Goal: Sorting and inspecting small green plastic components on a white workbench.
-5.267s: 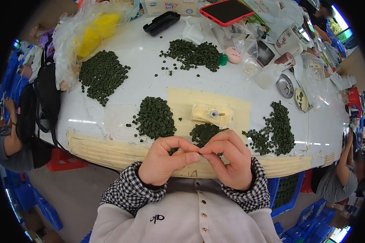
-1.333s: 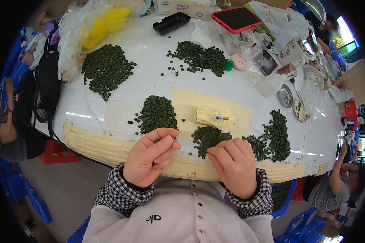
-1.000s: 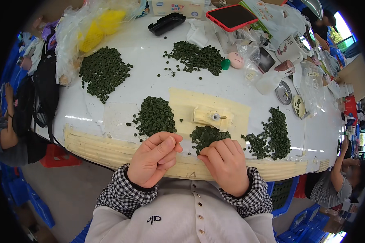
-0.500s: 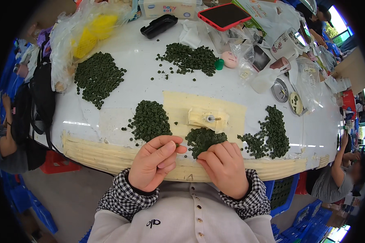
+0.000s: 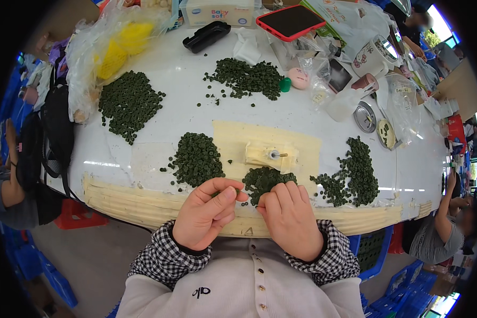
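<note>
My left hand (image 5: 206,213) is over the table's front edge, thumb and forefinger brought together. Any small thing between those fingertips is too little to make out. Opposite it, my right hand (image 5: 291,218) is closed, its fingertips pressed together by the near side of a heap of small dark green round pieces (image 5: 262,181); what they hold is hidden. Just beyond that heap a pale, tape-wrapped block (image 5: 257,153) with a thin metal pin sits on a yellow taped patch (image 5: 307,146). A second heap of green pieces (image 5: 196,159) rises beyond my left hand.
More green pieces lie in a right-hand heap (image 5: 359,172), a far-left heap (image 5: 130,103) and a far-middle heap (image 5: 244,77). Along the back are a black case (image 5: 206,37), a red-framed tablet (image 5: 291,22), a mug (image 5: 371,57) and plastic bags. Open tins (image 5: 364,117) stand at right.
My left hand has shifted slightly right, its forefinger reaching nearer my right hand. The right hand has turned a little and stays closed. The heaps look unchanged.
</note>
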`<state>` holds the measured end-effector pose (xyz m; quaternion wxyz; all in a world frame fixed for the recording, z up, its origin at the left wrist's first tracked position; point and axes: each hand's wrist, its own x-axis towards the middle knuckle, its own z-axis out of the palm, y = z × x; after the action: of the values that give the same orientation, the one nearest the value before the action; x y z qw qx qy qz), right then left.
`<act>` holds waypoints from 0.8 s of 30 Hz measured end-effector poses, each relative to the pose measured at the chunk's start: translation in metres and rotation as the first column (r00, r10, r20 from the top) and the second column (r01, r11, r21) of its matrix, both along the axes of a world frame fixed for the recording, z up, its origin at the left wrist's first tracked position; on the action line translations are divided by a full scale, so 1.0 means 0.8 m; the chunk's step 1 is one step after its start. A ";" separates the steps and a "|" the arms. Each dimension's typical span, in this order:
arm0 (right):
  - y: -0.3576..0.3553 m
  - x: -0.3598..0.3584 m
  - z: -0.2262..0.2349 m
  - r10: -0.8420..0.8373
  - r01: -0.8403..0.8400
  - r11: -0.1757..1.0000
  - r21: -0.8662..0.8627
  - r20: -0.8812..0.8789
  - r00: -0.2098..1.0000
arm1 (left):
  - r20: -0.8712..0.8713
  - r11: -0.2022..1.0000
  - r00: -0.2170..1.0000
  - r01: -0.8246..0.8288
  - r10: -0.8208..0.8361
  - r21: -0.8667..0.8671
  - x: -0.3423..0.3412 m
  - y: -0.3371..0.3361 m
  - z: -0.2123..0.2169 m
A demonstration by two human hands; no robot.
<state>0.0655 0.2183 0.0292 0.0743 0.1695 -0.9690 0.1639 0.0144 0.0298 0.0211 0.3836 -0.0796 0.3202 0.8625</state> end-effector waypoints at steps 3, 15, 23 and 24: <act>-0.003 0.003 -0.003 -0.034 0.034 0.999 -0.012 -0.024 0.999 | -0.003 0.999 1.000 0.008 -0.008 -0.045 0.001 -0.001 0.003; 0.004 -0.011 0.027 0.124 0.017 0.679 -0.734 0.138 0.983 | -0.086 0.990 0.992 0.085 -0.095 -0.110 0.009 0.014 0.006; 0.006 -0.016 0.025 0.184 0.036 0.647 -0.761 0.203 0.962 | -0.129 0.985 0.986 0.087 -0.106 -0.148 0.009 0.011 0.001; 0.006 -0.016 0.025 0.175 0.072 0.634 -0.770 0.233 0.957 | -0.214 0.979 0.970 0.070 -0.111 -0.192 0.009 0.012 0.000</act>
<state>0.0529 0.2232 0.0493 -0.0061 0.1239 -0.8004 0.5864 0.0219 0.0392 0.0213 0.3752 -0.0020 0.4425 0.8145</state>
